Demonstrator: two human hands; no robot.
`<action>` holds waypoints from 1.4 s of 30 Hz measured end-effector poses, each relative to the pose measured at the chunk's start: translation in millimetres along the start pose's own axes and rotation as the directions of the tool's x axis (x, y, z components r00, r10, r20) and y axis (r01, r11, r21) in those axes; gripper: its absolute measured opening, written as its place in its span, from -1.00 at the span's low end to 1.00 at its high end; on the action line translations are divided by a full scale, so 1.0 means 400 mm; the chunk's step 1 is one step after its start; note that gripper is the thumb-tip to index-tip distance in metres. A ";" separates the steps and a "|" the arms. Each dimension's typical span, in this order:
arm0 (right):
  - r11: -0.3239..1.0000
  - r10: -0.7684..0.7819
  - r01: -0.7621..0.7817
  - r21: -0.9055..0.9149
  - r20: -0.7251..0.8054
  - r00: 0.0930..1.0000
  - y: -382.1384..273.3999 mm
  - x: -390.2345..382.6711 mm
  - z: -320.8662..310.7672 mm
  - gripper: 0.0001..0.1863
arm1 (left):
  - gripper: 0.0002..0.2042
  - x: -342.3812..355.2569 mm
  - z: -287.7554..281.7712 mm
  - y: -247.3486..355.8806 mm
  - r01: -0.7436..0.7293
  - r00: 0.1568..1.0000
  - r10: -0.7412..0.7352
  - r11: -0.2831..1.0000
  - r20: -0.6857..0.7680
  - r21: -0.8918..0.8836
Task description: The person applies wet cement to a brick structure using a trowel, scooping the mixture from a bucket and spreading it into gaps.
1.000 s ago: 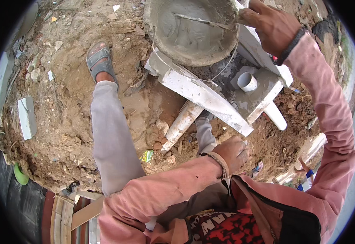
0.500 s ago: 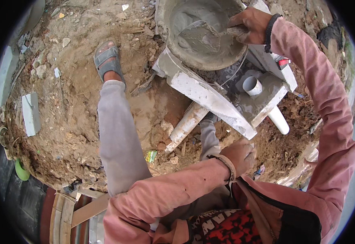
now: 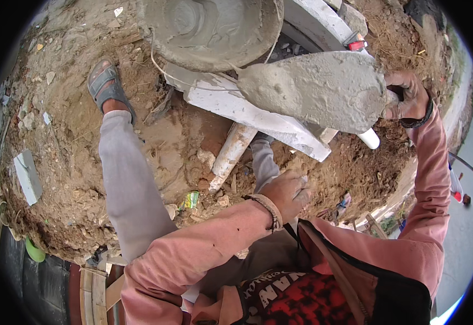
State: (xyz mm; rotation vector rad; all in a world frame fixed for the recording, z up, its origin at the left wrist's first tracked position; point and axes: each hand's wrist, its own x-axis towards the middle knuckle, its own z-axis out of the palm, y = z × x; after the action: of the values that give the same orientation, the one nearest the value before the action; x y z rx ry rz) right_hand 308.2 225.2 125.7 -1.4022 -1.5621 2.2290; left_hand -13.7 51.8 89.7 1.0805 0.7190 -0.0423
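My right hand (image 3: 408,96) is closed round the handle end of a trowel (image 3: 315,89). Wet grey mortar coats the broad trowel, and its tip hangs just off the rim of a mortar bucket (image 3: 215,64). Below the trowel, white block walls (image 3: 258,115) form a box, whose inside is mostly hidden by it. My left hand (image 3: 287,195) is curled closed in front of my body, apart from the blocks; what its fingers hold, if anything, is hidden. A stained pipe (image 3: 233,154) and a white pipe (image 3: 370,139) stick out from under the box.
A thin wire handle (image 3: 163,70) loops from the bucket over the near wall. A red-ended tool (image 3: 357,45) rests on the far-right wall. My sandalled foot (image 3: 106,84) stands on bare soil at the left, near a loose pale block (image 3: 28,177).
My right hand has drawn the trowel out of the bucket and to the right, now loaded with mortar. The view has shifted; my left hand stays closed in front of me.
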 end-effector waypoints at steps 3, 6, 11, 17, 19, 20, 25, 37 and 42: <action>0.964 0.213 -0.218 -0.156 -0.049 0.976 0.066 -0.114 0.013 -0.47 | -0.68 -0.001 0.007 -0.012 0.022 0.998 -0.022 1.000 0.052 0.013; 0.875 0.399 -0.388 -0.289 -0.022 0.917 0.179 -0.153 0.005 -0.49 | -0.68 -0.002 0.026 -0.019 0.027 0.999 -0.027 1.000 0.032 -0.003; 0.419 0.612 -0.368 -0.830 -0.042 0.790 0.454 -0.023 0.001 -0.59 | -0.70 0.005 0.035 -0.045 0.052 0.998 -0.052 0.999 0.033 -0.005; -0.056 0.787 -0.134 -0.989 -0.127 0.603 0.709 0.233 0.207 -0.66 | -0.71 0.003 0.040 -0.052 0.015 1.000 -0.016 1.000 -0.011 -0.027; -0.096 0.813 -0.207 -0.974 -0.197 0.548 0.786 0.230 0.284 -0.63 | -0.71 0.006 0.033 -0.042 0.021 0.999 -0.022 0.999 -0.045 -0.035; -0.147 0.813 -0.075 -0.986 -0.163 0.559 0.816 0.198 0.304 -0.59 | -0.71 0.010 0.026 -0.036 0.000 0.998 -0.002 0.999 -0.057 -0.041; -0.066 0.885 0.246 -0.967 0.057 0.461 0.574 0.211 0.318 -0.63 | -0.72 -0.013 -0.009 0.005 0.019 0.999 -0.024 0.993 -0.049 -0.115; -0.155 0.835 0.026 -0.988 -0.117 0.538 0.727 0.324 0.284 -0.62 | -0.70 0.004 -0.014 0.011 -0.012 1.000 0.010 0.994 -0.020 -0.112; -0.044 0.876 0.106 -0.993 0.013 0.482 0.536 0.221 0.286 -0.62 | -0.69 0.003 -0.027 0.021 0.033 0.999 -0.035 0.993 -0.010 -0.109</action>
State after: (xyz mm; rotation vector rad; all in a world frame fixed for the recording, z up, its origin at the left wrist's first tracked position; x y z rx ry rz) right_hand 264.0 88.8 -89.5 -1.2066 -4.1549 1.8788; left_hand -15.2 64.9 92.6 0.9650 0.7418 -0.0258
